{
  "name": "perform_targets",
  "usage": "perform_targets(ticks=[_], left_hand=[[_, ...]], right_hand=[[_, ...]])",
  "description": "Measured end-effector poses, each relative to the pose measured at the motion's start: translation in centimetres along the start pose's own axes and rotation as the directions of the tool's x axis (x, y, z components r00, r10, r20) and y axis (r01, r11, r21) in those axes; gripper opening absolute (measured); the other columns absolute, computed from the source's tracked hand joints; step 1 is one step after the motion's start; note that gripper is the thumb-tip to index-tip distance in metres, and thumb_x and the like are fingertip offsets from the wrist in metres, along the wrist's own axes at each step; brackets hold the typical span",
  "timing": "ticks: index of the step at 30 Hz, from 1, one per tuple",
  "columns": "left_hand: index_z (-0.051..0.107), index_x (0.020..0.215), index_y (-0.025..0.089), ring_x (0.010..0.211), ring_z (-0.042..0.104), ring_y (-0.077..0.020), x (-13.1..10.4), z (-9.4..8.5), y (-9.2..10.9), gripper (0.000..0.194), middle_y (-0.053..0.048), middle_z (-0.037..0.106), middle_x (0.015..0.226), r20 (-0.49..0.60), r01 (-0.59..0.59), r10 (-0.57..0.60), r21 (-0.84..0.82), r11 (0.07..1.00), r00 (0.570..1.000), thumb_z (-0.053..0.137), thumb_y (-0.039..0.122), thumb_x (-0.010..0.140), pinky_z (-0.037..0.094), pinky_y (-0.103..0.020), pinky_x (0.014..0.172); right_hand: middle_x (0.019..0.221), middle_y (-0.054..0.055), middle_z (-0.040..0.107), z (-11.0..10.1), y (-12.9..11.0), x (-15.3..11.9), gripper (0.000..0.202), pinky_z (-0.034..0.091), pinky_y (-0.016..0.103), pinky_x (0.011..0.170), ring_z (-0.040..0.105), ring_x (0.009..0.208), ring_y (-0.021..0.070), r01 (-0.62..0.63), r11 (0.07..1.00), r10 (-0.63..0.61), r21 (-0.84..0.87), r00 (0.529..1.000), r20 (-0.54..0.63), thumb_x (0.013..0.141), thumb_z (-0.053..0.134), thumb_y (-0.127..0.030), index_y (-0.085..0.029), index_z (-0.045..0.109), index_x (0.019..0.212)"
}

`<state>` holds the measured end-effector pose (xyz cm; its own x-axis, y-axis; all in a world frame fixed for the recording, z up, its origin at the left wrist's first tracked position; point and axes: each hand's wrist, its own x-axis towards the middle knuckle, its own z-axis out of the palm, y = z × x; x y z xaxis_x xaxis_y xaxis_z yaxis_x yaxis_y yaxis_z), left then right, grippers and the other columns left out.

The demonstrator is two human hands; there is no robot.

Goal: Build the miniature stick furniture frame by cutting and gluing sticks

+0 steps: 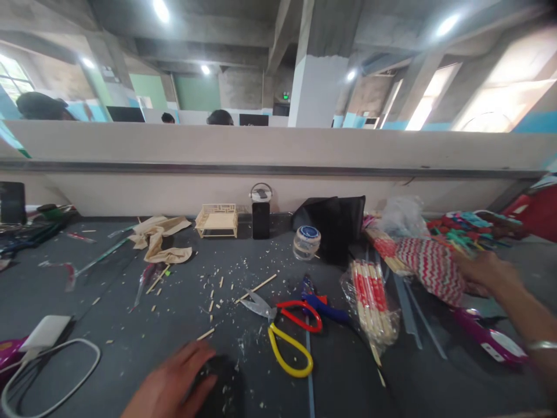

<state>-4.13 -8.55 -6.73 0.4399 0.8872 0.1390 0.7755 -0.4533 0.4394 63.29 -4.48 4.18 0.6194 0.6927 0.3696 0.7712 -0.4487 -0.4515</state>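
My left hand (176, 377) is low over the dark table, slightly blurred, thumb and fingers apart, holding nothing I can see. A short stick piece (206, 334) lies just beyond its fingertips. At the right, my right hand (489, 273) grips the end of a red-and-white zigzag cloth (430, 267); its fingertips are partly hidden. Between the hands lie open scissors (272, 316) with one red and one yellow handle, touching a thin stick (263, 284). Blue-handled pliers (324, 306) are beside them. A clear packet of wooden chopsticks (372, 302) lies nearer my right hand.
A small wooden model bed (217, 222) stands by the partition (187, 142), near a phone (261, 220). A clear jar (307, 244), black bag (337, 226), and crumpled brown paper (161, 238) lie nearby. Wood crumbs dot the table. A magenta glue gun (489, 337) is at right, a white cable (98, 351) at left.
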Motion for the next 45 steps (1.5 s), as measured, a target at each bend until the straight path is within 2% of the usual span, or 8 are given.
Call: perform_targets(ticks=[3,6,11,17,25,36,42,45], left_hand=[[0.065,0.115,0.031,0.116,0.060,-0.0267,6.1,-1.1,1.3,0.034,-0.007,0.063,0.129,-0.023,-0.058,0.056,-0.108,0.992,0.998,0.049,0.042,0.088,0.049,-0.040,0.100],[0.062,0.118,0.025,0.122,0.054,-0.0264,11.5,-2.0,-0.5,0.038,-0.010,0.059,0.132,-0.130,-0.049,0.021,-0.220,0.974,0.991,0.051,0.042,0.087,0.040,-0.041,0.107],[0.068,0.105,0.023,0.134,0.042,-0.0270,18.8,-1.8,-2.9,0.037,-0.008,0.056,0.135,-0.112,0.089,-0.208,-0.641,0.763,0.972,0.074,0.031,0.070,0.023,-0.037,0.116],[0.063,0.109,0.017,0.118,0.055,-0.0274,25.3,-0.1,-4.2,0.031,-0.010,0.061,0.123,-0.054,0.182,-0.458,-0.872,0.455,0.887,0.070,0.024,0.080,0.045,-0.045,0.099],[0.056,0.120,0.016,0.099,0.062,-0.0222,31.3,-0.7,-7.7,0.033,-0.010,0.060,0.119,0.174,0.074,-0.652,-0.981,-0.178,0.738,0.057,0.031,0.091,0.054,-0.042,0.082],[0.059,0.113,0.014,0.087,0.064,-0.0179,34.8,-0.5,-7.1,0.025,-0.007,0.064,0.109,0.193,-0.186,-0.658,-0.867,-0.461,0.728,0.058,0.026,0.092,0.056,-0.036,0.073],[0.064,0.101,0.017,0.074,0.068,-0.0136,33.2,-1.0,-3.8,0.018,-0.002,0.071,0.081,0.176,-0.231,-0.644,-0.837,-0.496,0.745,0.051,0.008,0.092,0.057,-0.029,0.075],[0.064,0.102,0.020,0.071,0.069,-0.0123,31.6,-1.6,-1.9,0.019,0.000,0.073,0.076,0.156,-0.252,-0.638,-0.828,-0.501,0.754,0.051,0.009,0.092,0.058,-0.027,0.075]], right_hand=[[0.119,0.032,0.055,1.1,-4.0,-3.4,0.062,0.031,0.070,0.091,0.042,0.126,0.0502,0.055,0.998,-0.057,-0.020,0.993,-0.104,0.079,0.047,-0.060,-0.016,0.055,0.122],[0.105,0.018,0.067,4.1,-9.7,-10.9,0.050,0.050,0.054,0.084,0.064,0.103,0.0345,0.267,0.954,-0.282,0.135,0.953,0.109,0.088,0.039,-0.050,-0.018,0.054,0.123],[0.121,0.010,0.065,8.6,-17.7,-24.0,0.047,0.048,0.045,0.096,0.060,0.112,0.0269,0.602,0.721,-0.693,0.344,0.621,0.366,0.087,0.054,-0.037,-0.024,0.052,0.132],[0.117,0.014,0.066,10.7,-20.6,-27.3,0.064,0.044,0.057,0.094,0.058,0.109,0.0366,0.698,0.683,-0.691,0.217,0.520,0.503,0.077,0.068,-0.042,-0.024,0.051,0.136],[0.114,0.008,0.068,11.1,-18.0,-26.1,0.062,0.048,0.046,0.095,0.063,0.105,0.0281,0.770,0.587,-0.798,0.250,0.498,0.339,0.073,0.065,-0.025,-0.023,0.051,0.133],[0.098,0.010,0.073,9.9,-9.5,-21.4,0.042,0.058,0.038,0.070,0.071,0.084,0.0267,0.748,0.663,-0.740,-0.026,0.661,0.121,0.080,0.061,-0.036,-0.021,0.060,0.119],[0.107,0.012,0.070,8.4,-17.0,-19.0,0.035,0.051,0.052,0.086,0.064,0.101,0.0332,0.562,0.816,-0.577,0.134,0.804,0.145,0.083,0.057,-0.046,-0.024,0.070,0.107],[0.095,0.006,0.072,9.2,-24.8,-17.6,0.029,0.054,0.035,0.077,0.067,0.086,0.0212,0.299,0.783,-0.547,0.545,0.749,0.375,0.086,0.055,-0.039,-0.024,0.069,0.105]])
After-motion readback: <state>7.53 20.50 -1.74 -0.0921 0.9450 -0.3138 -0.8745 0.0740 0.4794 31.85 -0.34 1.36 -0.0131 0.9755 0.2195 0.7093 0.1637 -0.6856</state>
